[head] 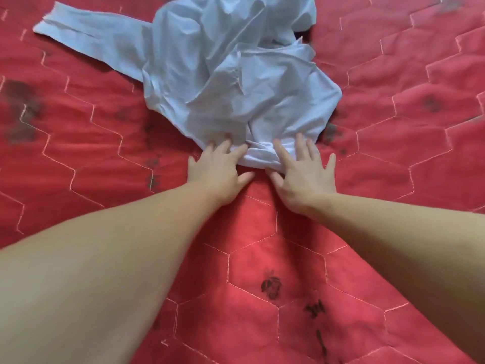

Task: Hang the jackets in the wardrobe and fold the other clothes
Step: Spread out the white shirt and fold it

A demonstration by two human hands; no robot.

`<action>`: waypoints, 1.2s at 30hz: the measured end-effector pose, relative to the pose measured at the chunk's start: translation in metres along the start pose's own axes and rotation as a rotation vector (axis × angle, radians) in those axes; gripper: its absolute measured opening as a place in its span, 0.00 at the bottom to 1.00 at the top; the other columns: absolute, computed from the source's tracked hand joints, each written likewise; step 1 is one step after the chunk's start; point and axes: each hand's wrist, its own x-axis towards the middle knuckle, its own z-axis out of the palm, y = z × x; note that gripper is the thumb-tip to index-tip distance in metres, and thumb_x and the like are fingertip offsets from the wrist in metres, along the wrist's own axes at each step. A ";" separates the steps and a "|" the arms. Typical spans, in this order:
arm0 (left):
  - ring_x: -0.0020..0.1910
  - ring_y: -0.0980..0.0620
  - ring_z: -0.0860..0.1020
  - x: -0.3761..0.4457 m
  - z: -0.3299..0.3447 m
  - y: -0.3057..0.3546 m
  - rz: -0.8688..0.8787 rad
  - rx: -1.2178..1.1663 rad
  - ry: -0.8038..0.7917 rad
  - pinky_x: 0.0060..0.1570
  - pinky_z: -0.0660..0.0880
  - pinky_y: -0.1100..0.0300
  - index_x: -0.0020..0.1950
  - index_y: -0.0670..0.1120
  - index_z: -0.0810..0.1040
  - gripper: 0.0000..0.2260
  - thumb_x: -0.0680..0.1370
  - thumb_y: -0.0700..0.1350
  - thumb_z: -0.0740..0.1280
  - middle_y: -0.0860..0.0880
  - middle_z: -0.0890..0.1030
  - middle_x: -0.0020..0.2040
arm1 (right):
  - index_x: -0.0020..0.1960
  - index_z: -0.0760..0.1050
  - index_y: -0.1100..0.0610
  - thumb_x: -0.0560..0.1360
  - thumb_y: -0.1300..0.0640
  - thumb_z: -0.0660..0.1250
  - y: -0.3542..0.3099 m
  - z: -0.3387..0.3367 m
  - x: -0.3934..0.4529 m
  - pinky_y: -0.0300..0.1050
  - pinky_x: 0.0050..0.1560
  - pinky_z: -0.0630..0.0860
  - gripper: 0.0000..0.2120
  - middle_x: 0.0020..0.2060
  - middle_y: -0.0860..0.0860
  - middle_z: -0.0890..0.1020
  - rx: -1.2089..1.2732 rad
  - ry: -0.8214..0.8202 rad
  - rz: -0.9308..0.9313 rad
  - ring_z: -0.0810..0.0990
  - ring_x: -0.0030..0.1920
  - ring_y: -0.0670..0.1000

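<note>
A pale blue long-sleeved shirt (223, 74) lies crumpled on the red quilted bedspread (91, 143), one sleeve stretched out to the upper left. My left hand (217, 168) lies at the shirt's near edge with its fingers spread and their tips on the cloth. My right hand (301, 169) is beside it, fingers straight and resting on the same bunched near edge. Both forearms reach in from the bottom of the view.
The bedspread has a stitched hexagon pattern with dark flower prints, and it fills the whole view around the shirt. Something dark (301, 32) peeks out from under the shirt's upper right edge.
</note>
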 end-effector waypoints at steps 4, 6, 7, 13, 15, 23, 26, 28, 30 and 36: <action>0.62 0.44 0.74 0.005 -0.006 0.004 -0.042 -0.036 0.171 0.62 0.70 0.41 0.60 0.61 0.77 0.13 0.79 0.61 0.59 0.54 0.76 0.60 | 0.74 0.58 0.39 0.81 0.47 0.53 0.011 -0.006 0.008 0.66 0.72 0.52 0.22 0.78 0.52 0.56 0.045 0.096 -0.090 0.54 0.77 0.53; 0.58 0.41 0.77 0.005 -0.015 0.010 -0.139 -0.136 0.151 0.61 0.71 0.47 0.56 0.59 0.81 0.11 0.81 0.58 0.60 0.51 0.80 0.57 | 0.69 0.67 0.42 0.80 0.51 0.54 0.012 -0.011 0.008 0.67 0.71 0.54 0.18 0.75 0.48 0.63 0.116 0.108 -0.085 0.59 0.75 0.51; 0.58 0.40 0.77 0.002 -0.018 0.014 -0.184 -0.181 0.137 0.58 0.71 0.50 0.55 0.58 0.82 0.11 0.81 0.56 0.60 0.49 0.81 0.57 | 0.65 0.70 0.45 0.80 0.53 0.54 0.013 -0.012 0.003 0.67 0.70 0.55 0.15 0.72 0.46 0.66 0.155 0.121 -0.082 0.62 0.73 0.50; 0.54 0.41 0.77 -0.069 0.008 0.040 -0.087 -0.163 0.191 0.51 0.68 0.53 0.47 0.50 0.76 0.11 0.82 0.51 0.56 0.47 0.82 0.51 | 0.39 0.65 0.49 0.75 0.52 0.54 0.016 -0.009 -0.093 0.51 0.49 0.67 0.06 0.35 0.51 0.79 0.339 0.174 -0.124 0.78 0.43 0.59; 0.52 0.42 0.77 -0.105 0.021 0.048 -0.237 -0.535 0.258 0.48 0.68 0.55 0.46 0.50 0.73 0.08 0.81 0.52 0.60 0.46 0.79 0.49 | 0.38 0.63 0.50 0.72 0.48 0.49 0.019 0.002 -0.149 0.48 0.39 0.63 0.09 0.28 0.50 0.73 0.489 0.066 -0.110 0.74 0.35 0.62; 0.50 0.43 0.82 -0.222 0.049 0.069 -0.886 -1.645 0.162 0.53 0.80 0.47 0.60 0.40 0.74 0.20 0.71 0.42 0.74 0.41 0.82 0.52 | 0.68 0.63 0.77 0.83 0.70 0.44 -0.004 0.017 -0.281 0.59 0.72 0.52 0.18 0.66 0.75 0.67 1.229 -0.013 1.049 0.65 0.70 0.70; 0.44 0.47 0.84 -0.264 0.049 0.082 -0.678 -1.502 0.033 0.43 0.81 0.56 0.49 0.41 0.82 0.11 0.68 0.34 0.68 0.42 0.85 0.45 | 0.51 0.81 0.63 0.77 0.59 0.63 0.002 -0.008 -0.283 0.51 0.61 0.69 0.10 0.46 0.60 0.84 0.941 0.097 1.485 0.82 0.51 0.58; 0.49 0.50 0.84 -0.291 0.044 0.087 -0.480 -1.446 -0.037 0.52 0.81 0.53 0.50 0.44 0.83 0.16 0.63 0.38 0.68 0.47 0.86 0.48 | 0.51 0.78 0.56 0.74 0.59 0.70 0.025 0.006 -0.348 0.43 0.54 0.75 0.07 0.47 0.53 0.82 0.808 -0.364 1.087 0.82 0.50 0.54; 0.53 0.49 0.83 -0.312 0.038 0.090 -0.323 -1.499 -0.160 0.58 0.78 0.49 0.55 0.43 0.83 0.19 0.64 0.37 0.71 0.47 0.86 0.52 | 0.63 0.71 0.52 0.65 0.47 0.78 0.032 0.013 -0.368 0.42 0.61 0.74 0.31 0.61 0.51 0.76 0.799 -0.279 0.469 0.76 0.62 0.52; 0.48 0.47 0.84 -0.356 0.025 0.093 -0.359 -1.707 -0.359 0.46 0.80 0.59 0.59 0.39 0.82 0.16 0.71 0.38 0.72 0.41 0.85 0.52 | 0.51 0.79 0.50 0.70 0.58 0.70 0.032 -0.001 -0.325 0.34 0.38 0.74 0.10 0.45 0.47 0.83 0.981 -0.264 0.291 0.81 0.45 0.47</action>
